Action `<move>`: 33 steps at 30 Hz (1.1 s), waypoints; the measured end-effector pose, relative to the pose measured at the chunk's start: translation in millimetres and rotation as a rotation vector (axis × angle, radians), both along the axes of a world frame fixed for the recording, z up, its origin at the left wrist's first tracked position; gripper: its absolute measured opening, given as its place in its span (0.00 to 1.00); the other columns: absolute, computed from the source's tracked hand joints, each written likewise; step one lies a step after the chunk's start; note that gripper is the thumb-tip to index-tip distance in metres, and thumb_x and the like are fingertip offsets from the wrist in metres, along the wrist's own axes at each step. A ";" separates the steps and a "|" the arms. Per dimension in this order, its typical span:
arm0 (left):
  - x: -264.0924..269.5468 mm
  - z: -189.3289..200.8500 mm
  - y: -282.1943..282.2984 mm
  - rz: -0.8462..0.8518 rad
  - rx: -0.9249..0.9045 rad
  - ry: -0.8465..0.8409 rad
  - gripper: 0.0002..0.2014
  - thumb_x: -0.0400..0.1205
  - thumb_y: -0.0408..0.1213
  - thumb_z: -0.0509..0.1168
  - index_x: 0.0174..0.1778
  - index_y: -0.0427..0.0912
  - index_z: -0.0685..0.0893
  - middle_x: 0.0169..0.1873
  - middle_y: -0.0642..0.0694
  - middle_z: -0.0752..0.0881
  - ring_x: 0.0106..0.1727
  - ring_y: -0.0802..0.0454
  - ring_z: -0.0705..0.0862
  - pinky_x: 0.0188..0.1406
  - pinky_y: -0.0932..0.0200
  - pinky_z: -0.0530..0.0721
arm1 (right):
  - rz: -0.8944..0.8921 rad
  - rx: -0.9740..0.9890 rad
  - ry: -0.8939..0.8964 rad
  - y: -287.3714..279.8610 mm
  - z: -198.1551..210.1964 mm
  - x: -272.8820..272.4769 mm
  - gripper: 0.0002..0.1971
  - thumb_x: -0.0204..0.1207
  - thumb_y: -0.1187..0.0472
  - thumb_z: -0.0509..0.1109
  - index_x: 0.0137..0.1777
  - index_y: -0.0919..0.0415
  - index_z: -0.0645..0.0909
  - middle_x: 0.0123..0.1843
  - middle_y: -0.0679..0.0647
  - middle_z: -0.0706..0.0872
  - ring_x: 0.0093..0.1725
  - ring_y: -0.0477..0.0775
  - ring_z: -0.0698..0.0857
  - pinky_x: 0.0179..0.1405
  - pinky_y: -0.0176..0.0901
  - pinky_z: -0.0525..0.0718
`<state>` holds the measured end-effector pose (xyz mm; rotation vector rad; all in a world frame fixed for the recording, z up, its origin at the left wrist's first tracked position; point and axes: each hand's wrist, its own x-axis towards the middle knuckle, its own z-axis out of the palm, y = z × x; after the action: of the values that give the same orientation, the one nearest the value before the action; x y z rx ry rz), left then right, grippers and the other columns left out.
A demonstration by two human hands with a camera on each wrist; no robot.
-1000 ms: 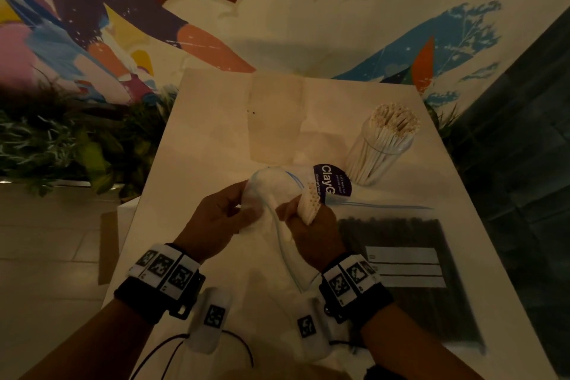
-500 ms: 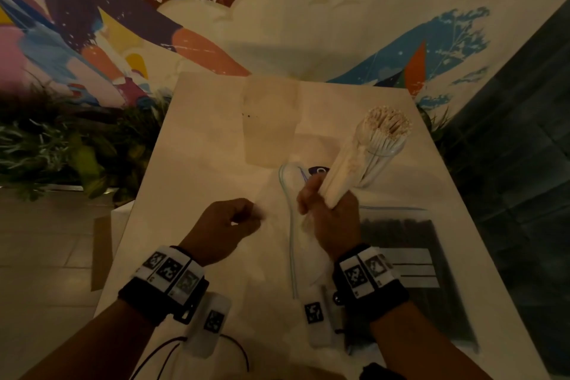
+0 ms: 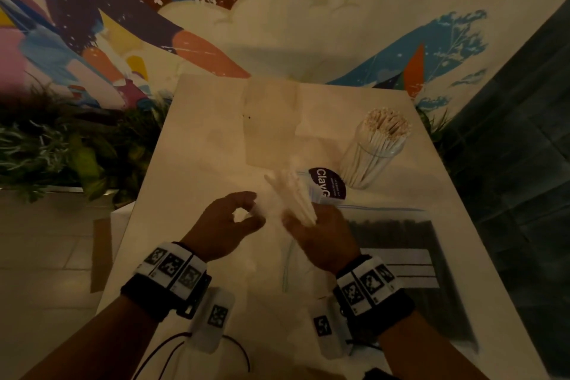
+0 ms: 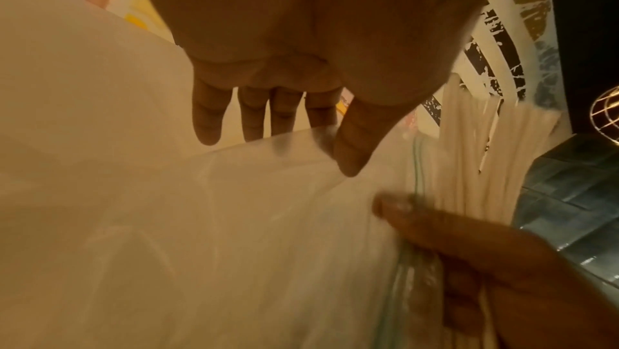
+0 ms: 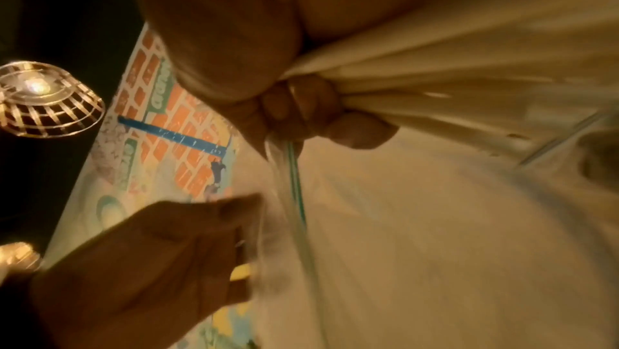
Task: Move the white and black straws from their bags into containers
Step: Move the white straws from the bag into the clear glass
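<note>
round dark sticker, perhaps reading "ClayG", rest hidden

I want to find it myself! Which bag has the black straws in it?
Look at the pale table under the painted wall. On its right side, beside the right hand, a flat zip bag of black straws lies nearer than the clear jar of white straws. It is the only dark bag, with a white label.

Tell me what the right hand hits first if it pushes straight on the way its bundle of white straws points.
The right hand holds the white straws aimed away and slightly left. Along that line only bare table shows, then the mural wall. The glass container stands off to the right. Depth is hard to judge.
</note>
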<state>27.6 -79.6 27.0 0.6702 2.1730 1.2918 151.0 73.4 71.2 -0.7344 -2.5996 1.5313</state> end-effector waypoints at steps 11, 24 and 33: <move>-6.2 -1.1 -12.3 0.286 -0.135 -0.574 0.35 0.71 0.66 0.65 0.65 0.43 0.78 0.62 0.44 0.81 0.63 0.43 0.79 0.60 0.44 0.78 | -0.274 -0.465 0.081 36.3 0.9 31.5 0.11 0.75 0.72 0.67 0.39 0.58 0.87 0.36 0.64 0.76 0.25 0.50 0.73 0.18 0.36 0.75; -16.0 -12.6 -10.0 0.483 0.211 -0.471 0.11 0.76 0.36 0.72 0.49 0.34 0.81 0.41 0.33 0.83 0.42 0.41 0.81 0.41 0.44 0.79 | -0.384 -0.419 -0.052 60.7 -12.6 51.3 0.04 0.74 0.69 0.72 0.40 0.62 0.86 0.29 0.60 0.80 0.22 0.50 0.77 0.20 0.38 0.77; -5.6 -9.4 -51.9 0.364 -0.244 -0.490 0.37 0.62 0.67 0.68 0.61 0.44 0.78 0.54 0.44 0.83 0.51 0.43 0.85 0.44 0.48 0.86 | -0.426 -0.276 -0.323 45.8 -25.7 71.1 0.22 0.66 0.45 0.78 0.43 0.67 0.82 0.24 0.54 0.76 0.21 0.49 0.74 0.20 0.38 0.74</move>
<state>22.0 -131.5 17.6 -0.1411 2.0347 1.1761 222.1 119.2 45.6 -1.5590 -2.2180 1.7566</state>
